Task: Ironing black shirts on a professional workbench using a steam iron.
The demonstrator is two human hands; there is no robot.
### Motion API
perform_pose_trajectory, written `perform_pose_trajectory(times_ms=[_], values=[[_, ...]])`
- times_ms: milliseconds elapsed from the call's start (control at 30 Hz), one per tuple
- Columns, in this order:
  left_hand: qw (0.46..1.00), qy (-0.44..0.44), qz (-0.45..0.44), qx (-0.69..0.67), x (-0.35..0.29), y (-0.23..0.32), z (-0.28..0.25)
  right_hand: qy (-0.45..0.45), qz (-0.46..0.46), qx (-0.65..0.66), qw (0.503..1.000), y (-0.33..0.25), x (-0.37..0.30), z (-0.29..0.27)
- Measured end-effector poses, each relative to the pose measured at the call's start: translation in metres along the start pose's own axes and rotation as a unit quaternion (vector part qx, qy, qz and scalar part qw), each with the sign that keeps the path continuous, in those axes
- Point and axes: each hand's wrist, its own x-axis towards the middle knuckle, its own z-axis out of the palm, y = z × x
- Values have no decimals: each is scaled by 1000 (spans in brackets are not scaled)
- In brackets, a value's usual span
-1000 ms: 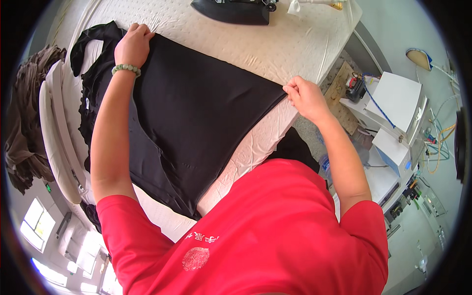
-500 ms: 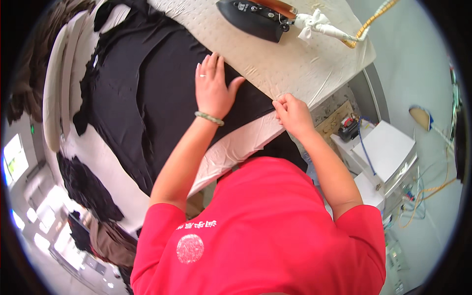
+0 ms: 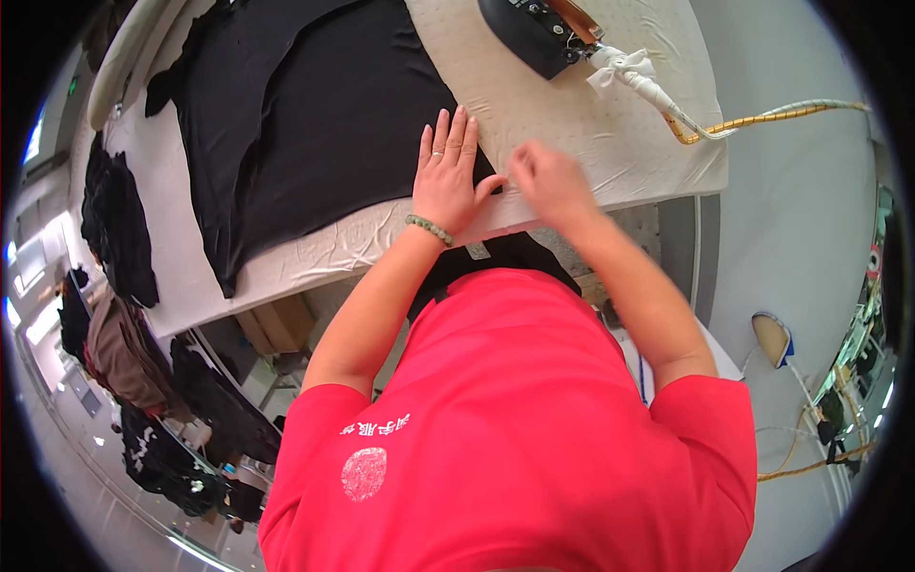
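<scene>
A black garment point(image 3: 334, 124) lies spread over a cream-padded ironing table point(image 3: 620, 143), with a long crease running down its left part. My left hand point(image 3: 446, 179) rests flat on its near right edge, fingers stretched out and thumb spread. Just right of the garment's near corner, above the table's front edge, is my right hand point(image 3: 555, 186). It is smeared by motion and its fingers look curled; no cloth shows in it. At the far right of the pad sits a black iron point(image 3: 530, 36), its cord end wrapped in white cloth.
A yellow-and-white cord point(image 3: 762, 116) runs from the iron off to the right. Dark cloth point(image 3: 119, 224) hangs over the table's left end. Brown and black garments point(image 3: 124, 348) hang further left. A cardboard box point(image 3: 276, 324) stands under the table.
My right hand has come away from the garment's near corner, which it was pinching. My left hand stays flat on the cloth. The view has turned and shifted.
</scene>
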Motion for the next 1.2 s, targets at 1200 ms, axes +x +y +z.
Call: perform_pose_trajectory(times_ms=[1200], values=[[988, -73, 4, -138, 46, -42, -58, -229, 84, -167, 955, -53, 56, -69]])
